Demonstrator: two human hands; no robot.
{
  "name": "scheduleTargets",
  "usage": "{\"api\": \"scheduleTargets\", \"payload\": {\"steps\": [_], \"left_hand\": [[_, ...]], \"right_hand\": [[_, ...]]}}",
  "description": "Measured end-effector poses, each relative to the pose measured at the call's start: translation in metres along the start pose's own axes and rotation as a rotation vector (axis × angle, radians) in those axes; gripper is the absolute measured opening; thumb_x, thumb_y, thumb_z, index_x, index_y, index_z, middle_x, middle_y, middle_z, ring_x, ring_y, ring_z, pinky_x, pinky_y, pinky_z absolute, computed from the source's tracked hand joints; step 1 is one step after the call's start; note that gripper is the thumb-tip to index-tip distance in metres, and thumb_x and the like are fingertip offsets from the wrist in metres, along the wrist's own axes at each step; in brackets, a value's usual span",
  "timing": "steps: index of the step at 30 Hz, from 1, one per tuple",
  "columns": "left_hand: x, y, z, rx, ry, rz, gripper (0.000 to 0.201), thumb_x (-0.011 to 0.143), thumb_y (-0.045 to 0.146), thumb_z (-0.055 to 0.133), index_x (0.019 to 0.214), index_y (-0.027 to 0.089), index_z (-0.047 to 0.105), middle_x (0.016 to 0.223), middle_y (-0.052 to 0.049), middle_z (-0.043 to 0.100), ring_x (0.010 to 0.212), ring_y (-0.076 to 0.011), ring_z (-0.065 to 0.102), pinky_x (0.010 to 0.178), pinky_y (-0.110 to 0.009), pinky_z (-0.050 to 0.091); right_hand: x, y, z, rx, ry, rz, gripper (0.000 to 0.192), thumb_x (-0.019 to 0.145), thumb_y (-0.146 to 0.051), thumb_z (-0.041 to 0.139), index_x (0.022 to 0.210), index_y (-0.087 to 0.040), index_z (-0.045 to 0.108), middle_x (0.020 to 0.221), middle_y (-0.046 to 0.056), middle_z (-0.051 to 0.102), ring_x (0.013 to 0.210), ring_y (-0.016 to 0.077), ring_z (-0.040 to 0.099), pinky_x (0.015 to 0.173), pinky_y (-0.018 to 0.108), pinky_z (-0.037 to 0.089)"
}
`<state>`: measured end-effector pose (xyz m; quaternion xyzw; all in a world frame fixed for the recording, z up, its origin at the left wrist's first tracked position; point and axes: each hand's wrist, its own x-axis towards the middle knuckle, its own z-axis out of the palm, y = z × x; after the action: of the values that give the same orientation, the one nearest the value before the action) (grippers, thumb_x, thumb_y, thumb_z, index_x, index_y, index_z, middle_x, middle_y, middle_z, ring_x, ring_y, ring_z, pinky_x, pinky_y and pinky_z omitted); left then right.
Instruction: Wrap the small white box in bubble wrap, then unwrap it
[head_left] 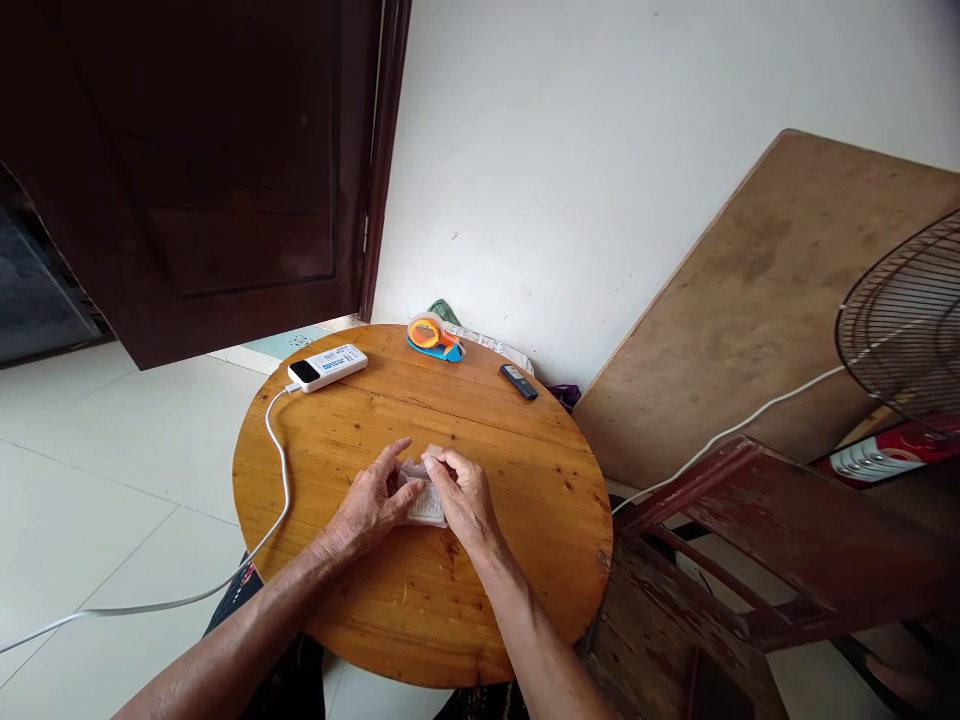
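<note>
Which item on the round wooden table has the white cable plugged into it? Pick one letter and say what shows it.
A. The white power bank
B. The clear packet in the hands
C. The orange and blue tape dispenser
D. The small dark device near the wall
A: the white cable runs across the table and ends at the near end of the white power bank, apart from the other items.

packet (427, 505) mid-table (525, 560), tape dispenser (433, 336) behind, power bank (328, 367) left
</note>
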<state>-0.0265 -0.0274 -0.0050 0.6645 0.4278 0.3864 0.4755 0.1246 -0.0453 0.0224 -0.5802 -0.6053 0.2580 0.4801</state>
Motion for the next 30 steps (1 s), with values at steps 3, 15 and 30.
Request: {"api": "scheduleTargets", "payload": {"steps": [3, 15, 30], "left_hand": [[0.001, 0.002, 0.001, 0.095, 0.031, -0.01, 0.064, 0.085, 0.043, 0.054, 0.141, 0.014, 0.046, 0.071, 0.004, 0.052, 0.062, -0.0135, 0.046, 0.062, -0.026, 0.038], [0.002, -0.002, 0.001, 0.047, 0.012, -0.023, 0.064, 0.086, 0.04, 0.053, 0.143, 0.013, 0.043, 0.085, -0.002, 0.063, 0.073, -0.0156, 0.056, 0.069, -0.027, 0.046], [0.03, 0.0, 0.002, 0.247, 0.025, 0.003, 0.052, 0.088, 0.037, 0.051, 0.136, 0.015, 0.052, 0.086, -0.003, 0.068, 0.075, -0.0155, 0.061, 0.071, -0.025, 0.047]], "right_hand": [[0.006, -0.001, 0.003, 0.007, 0.01, 0.015, 0.03, 0.085, -0.04, 0.054, 0.063, -0.02, 0.058, 0.061, -0.003, 0.053, 0.059, 0.0131, 0.047, 0.058, 0.024, 0.039], [0.008, 0.004, 0.0, 0.242, 0.012, 0.127, 0.033, 0.084, -0.046, 0.06, 0.065, -0.019, 0.059, 0.066, -0.002, 0.054, 0.065, 0.0135, 0.049, 0.062, 0.023, 0.04], [0.001, 0.011, 0.004, -0.034, 0.085, -0.078, 0.035, 0.093, -0.043, 0.047, 0.066, -0.022, 0.052, 0.063, -0.002, 0.047, 0.062, 0.0136, 0.043, 0.059, 0.024, 0.037]]}}
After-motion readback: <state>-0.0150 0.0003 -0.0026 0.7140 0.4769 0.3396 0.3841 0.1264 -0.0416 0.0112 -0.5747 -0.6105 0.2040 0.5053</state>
